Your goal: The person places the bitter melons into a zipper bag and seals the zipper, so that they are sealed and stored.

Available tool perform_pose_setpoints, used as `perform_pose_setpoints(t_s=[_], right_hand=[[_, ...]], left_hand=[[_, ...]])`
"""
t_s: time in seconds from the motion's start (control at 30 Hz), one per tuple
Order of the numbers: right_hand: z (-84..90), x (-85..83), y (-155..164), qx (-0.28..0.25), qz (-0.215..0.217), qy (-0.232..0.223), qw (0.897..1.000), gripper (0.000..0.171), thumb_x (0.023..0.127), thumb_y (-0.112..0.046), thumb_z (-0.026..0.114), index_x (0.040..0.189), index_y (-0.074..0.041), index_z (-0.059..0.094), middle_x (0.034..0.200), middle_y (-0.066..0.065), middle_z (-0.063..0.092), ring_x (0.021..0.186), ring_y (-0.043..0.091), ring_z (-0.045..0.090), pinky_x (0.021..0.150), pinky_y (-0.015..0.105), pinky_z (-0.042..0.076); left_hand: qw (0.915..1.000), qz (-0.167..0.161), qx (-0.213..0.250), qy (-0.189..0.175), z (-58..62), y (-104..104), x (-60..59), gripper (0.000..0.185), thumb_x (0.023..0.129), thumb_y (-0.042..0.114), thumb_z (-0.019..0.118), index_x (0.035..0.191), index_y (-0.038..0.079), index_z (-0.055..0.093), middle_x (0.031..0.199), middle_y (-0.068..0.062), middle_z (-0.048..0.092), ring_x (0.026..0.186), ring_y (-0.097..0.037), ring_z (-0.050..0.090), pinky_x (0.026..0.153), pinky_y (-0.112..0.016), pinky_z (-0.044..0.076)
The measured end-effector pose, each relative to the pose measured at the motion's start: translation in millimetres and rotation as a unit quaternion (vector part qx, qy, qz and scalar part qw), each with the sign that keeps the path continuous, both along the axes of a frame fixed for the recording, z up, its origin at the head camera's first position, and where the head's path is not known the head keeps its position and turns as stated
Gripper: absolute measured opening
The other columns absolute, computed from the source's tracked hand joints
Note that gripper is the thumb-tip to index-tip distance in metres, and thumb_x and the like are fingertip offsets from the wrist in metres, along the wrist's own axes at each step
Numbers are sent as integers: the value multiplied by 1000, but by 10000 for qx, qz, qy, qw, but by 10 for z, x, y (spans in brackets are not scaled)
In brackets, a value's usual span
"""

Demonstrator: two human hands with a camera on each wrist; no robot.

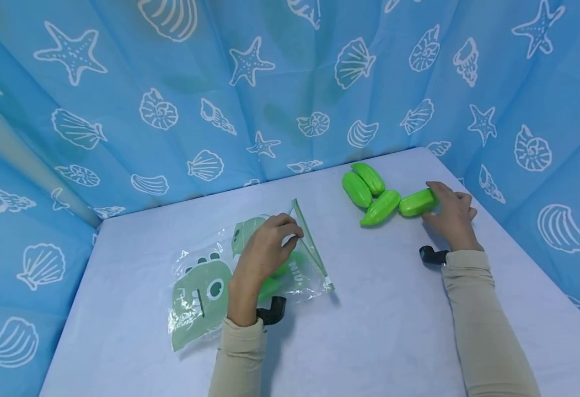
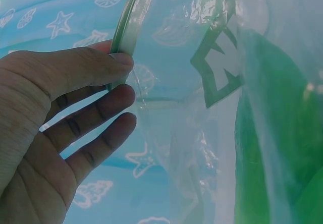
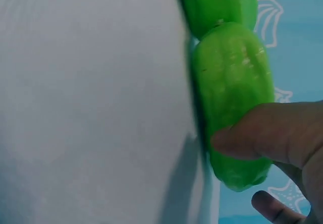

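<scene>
My left hand (image 1: pixel 267 245) pinches the green-edged opening of a clear zip bag (image 1: pixel 200 309) printed with a green cartoon face. In the left wrist view, thumb and forefinger grip the bag's zip strip (image 2: pixel 126 27), while the other fingers spread beside it. Green shapes (image 2: pixel 272 133) show through the plastic inside the bag. At the right, my right hand (image 1: pixel 451 215) holds one end of a bright green plastic cucumber (image 1: pixel 416 203) between thumb and fingers. The right wrist view has the thumb lying across this cucumber (image 3: pixel 232 77), whose far end meets another cucumber (image 3: pixel 222 4).
Three more green cucumbers (image 1: pixel 356 190) lie close together left of my right hand. A white cloth covers the table (image 1: pixel 369 331). Blue curtains (image 1: pixel 280 99) with white shells and starfish stand along its back and sides. Each wrist bears a black camera (image 1: pixel 431 255).
</scene>
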State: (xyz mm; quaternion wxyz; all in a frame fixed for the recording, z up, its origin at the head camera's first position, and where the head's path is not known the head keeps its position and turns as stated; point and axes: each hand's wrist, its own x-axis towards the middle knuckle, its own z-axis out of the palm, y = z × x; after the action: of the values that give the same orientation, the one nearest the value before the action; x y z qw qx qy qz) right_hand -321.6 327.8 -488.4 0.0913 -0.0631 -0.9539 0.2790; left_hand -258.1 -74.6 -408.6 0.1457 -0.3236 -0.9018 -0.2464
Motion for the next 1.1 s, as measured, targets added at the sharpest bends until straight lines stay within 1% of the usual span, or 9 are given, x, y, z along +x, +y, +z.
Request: perform_pose_setpoints(t_s=[0.1,0.23,0.43,0.53,0.67,0.77,0.93,1.1], right_hand=[[-38,-22,25,64,161,-71,9998,78,80,-4,66,145,-22,27,151,8,21,122,46,16,86,62,17],[-62,-17,43,155,338,-41,9993,73,80,-3,65,143,-20,33,150,8,22,121,47,15,84,62,18],[-1,10,47,339,416,328,9980,65,76,-4,72,135,-15,46,142,14,35,119,45,21,81,60,17],[50,36,62,370,441,398,9975,61,75,-6,74,131,-11,50,137,18,40,117,46,23,80,61,16],[94,50,85,340,425,362,9979,58,75,-10,74,129,-9,52,133,22,41,116,47,24,79,60,15],[116,53,91,304,471,338,9979,58,76,-13,74,129,-9,51,132,24,41,115,48,24,78,60,15],[162,81,105,210,616,352,9973,60,77,-19,74,130,-8,50,132,25,41,114,49,26,78,61,18],[241,96,66,119,572,375,9976,62,77,-25,74,132,-9,49,132,24,41,117,49,26,81,64,17]], left_hand=[[10000,-24,-27,34,1,-3,-7,12,81,4,68,88,13,71,96,4,60,87,-10,54,73,-22,48],[10000,-17,-73,38,-2,3,-11,12,81,5,68,88,15,71,96,4,60,88,-10,54,73,-21,48],[10000,24,-73,14,-4,6,-16,13,81,4,68,87,15,71,96,5,60,87,-9,54,73,-21,48],[9999,29,-119,7,-11,7,-19,13,81,5,68,87,16,71,96,5,60,88,-9,54,73,-21,48],[9999,28,-113,-15,-12,8,-22,12,81,5,68,88,14,71,96,5,60,88,-10,54,74,-22,48],[9999,25,-125,-21,-12,7,-29,11,82,5,68,88,14,71,96,5,60,88,-10,54,74,-22,48],[9999,44,-150,-43,-13,4,-33,12,82,6,68,88,16,71,96,5,60,88,-9,54,75,-22,48],[9999,59,-118,-61,-13,-2,-25,12,81,6,68,87,16,71,96,5,60,88,-9,54,74,-21,48]])
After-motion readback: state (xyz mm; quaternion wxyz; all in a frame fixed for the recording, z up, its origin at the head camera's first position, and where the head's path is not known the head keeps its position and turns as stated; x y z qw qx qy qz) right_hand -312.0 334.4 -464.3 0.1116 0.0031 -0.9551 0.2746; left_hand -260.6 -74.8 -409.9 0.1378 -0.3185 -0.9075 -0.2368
